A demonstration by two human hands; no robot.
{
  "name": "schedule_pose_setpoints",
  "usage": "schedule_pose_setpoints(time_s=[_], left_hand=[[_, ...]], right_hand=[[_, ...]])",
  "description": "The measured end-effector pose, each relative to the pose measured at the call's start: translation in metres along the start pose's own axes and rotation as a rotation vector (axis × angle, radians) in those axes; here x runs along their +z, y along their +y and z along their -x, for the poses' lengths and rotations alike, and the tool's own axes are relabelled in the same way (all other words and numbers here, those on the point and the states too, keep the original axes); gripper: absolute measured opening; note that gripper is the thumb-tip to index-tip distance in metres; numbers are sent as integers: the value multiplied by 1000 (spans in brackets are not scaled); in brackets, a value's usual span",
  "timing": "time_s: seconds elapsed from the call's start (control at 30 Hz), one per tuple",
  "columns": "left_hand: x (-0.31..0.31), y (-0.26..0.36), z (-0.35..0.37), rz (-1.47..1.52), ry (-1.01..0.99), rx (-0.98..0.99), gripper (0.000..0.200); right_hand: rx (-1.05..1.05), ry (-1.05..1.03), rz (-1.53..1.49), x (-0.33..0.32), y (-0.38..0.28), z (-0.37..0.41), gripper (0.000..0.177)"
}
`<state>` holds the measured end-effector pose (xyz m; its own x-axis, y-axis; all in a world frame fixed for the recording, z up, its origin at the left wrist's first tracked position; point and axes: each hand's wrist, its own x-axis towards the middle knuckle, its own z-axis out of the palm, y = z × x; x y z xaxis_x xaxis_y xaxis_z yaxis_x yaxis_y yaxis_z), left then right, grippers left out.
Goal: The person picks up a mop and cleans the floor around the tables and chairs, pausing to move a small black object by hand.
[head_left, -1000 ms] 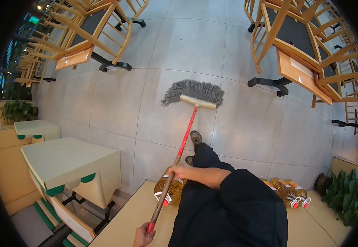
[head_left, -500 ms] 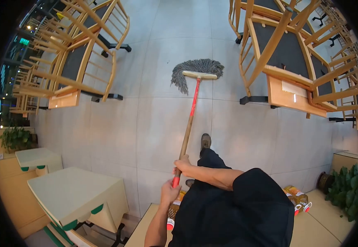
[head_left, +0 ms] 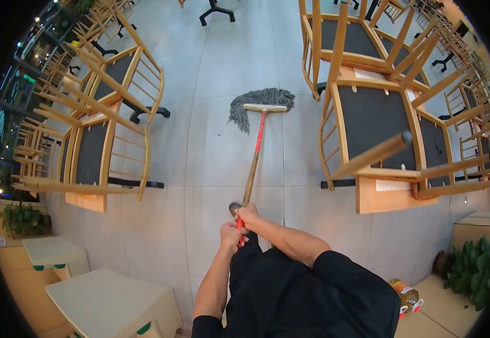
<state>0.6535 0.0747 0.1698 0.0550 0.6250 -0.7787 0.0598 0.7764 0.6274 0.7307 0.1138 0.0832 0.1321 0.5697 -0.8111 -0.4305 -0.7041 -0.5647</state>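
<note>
A mop with a wooden handle, partly wrapped in red, slants away from my body. Its grey string head lies on the tiled floor, fanned out around a pale crossbar. My left hand is closed around the red end of the handle. Just beyond it, my right hand grips the wooden shaft, close to the left hand. The tip of one dark shoe shows beside the handle.
Upturned chairs rest on tables at left and right. Pale cabinets stand at lower left. Oil bottles and a leafy plant are at lower right, another plant at left. A black table base stands ahead.
The view has moved forward between the chair-topped tables, and a table base ahead has come into sight. My hands have come closer together on the handle. A different foot shows in front.
</note>
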Motion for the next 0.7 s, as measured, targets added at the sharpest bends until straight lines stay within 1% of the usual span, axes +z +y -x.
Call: schedule_pose_setpoints(time_s=[0.13,0.23,0.3,0.33,0.37,0.4,0.43,0.5,0.57,0.7], left_hand=[[4,65,-62,16,-37,-1,22],[14,116,-118,21,-98,-16,20],[22,152,-156,13,-139,-23,19],[28,167,-175,-6,-190,-11,19],[33,185,-194,-24,-245,8,18],[38,209,-204,-36,-335,-19,18],[43,227,-211,-45,-339,-26,18],[53,266,-228,99,-433,-66,19],[60,300,-251,47,-445,-70,21],[72,363,-312,55,-437,-105,24]], right_hand=[[-57,64,-56,24,-64,-56,4],[-39,47,-99,37,-118,-110,5],[-54,94,-96,45,-162,-141,5],[-33,150,-107,49,-188,-150,8],[-44,156,-120,51,-217,-161,8],[-34,150,-118,51,-241,-171,9],[-13,143,-113,50,-259,-179,9],[-8,155,-140,52,-298,-198,8],[-5,154,-165,59,-334,-218,8],[10,129,-190,73,-398,-277,7]])
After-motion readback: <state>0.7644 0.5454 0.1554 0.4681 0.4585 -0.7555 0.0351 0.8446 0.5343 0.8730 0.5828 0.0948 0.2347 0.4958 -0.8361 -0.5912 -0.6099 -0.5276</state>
